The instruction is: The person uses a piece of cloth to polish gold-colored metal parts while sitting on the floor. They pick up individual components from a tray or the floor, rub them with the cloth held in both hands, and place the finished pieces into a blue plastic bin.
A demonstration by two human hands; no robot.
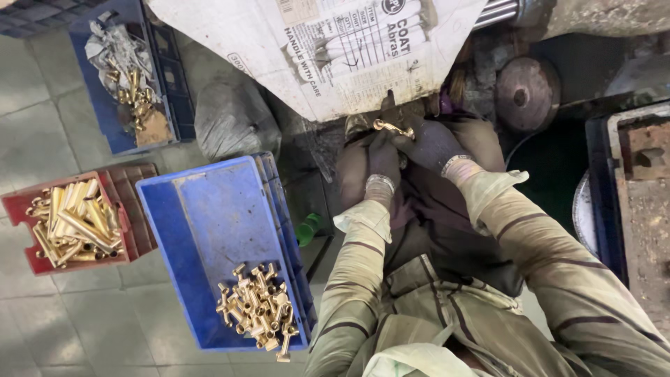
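Observation:
Both my hands wear dark gloves and meet in front of me at a grimy machine. My left hand [382, 162] and my right hand [433, 144] together hold a small brass fitting [392, 128] by its ends, just under a sheet of printed cardboard [328, 49]. To my left stands a blue crate [202, 209] with a heap of brass fittings [259, 307] in its near corner.
A red crate [21, 209] of longer brass tubes [73, 223] sits at the far left. Another blue crate [105, 119] with brass parts and crumpled plastic stands behind it. A grey sack [230, 119] lies nearby. A round metal disc [527, 91] and a dark machine block [642, 153] are at right.

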